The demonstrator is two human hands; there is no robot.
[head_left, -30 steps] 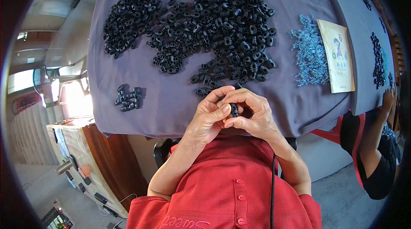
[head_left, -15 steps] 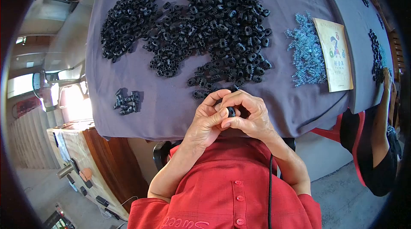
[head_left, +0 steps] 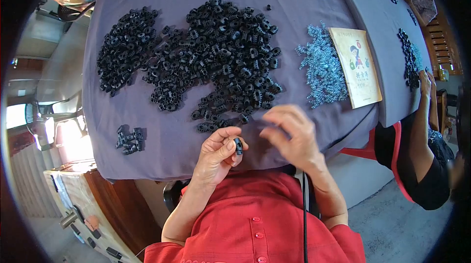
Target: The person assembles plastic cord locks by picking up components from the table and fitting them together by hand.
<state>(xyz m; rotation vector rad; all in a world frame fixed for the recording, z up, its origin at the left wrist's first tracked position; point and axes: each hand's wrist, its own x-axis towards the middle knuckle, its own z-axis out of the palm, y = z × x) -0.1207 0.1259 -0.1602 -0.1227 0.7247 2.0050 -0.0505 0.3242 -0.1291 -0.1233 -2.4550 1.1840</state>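
Observation:
My left hand (head_left: 218, 154) pinches a small black plastic cord lock (head_left: 238, 146) between thumb and fingers, just above the table's near edge. Apart from it, to the right, my right hand (head_left: 297, 138) is slightly blurred; its thumb and fingers are spread, and nothing shows between them. Just beyond both hands lies a large heap of loose black cord lock parts (head_left: 235, 52). A pile of small metal springs (head_left: 324, 71) sits farther right, beside a booklet (head_left: 357, 69). A small cluster of black cord locks (head_left: 130, 140) lies at the left.
A second heap of smaller black parts (head_left: 126, 47) is on the left of the grey tablecloth (head_left: 162, 150). At the right, a co-worker's arms (head_left: 423, 110) reach over an adjoining table with more black parts (head_left: 408, 56). A wooden cabinet (head_left: 115, 209) stands at lower left.
My hands were together around the black piece; now the right hand has moved away to the right, while the left keeps the cord lock. The view has shifted slightly.

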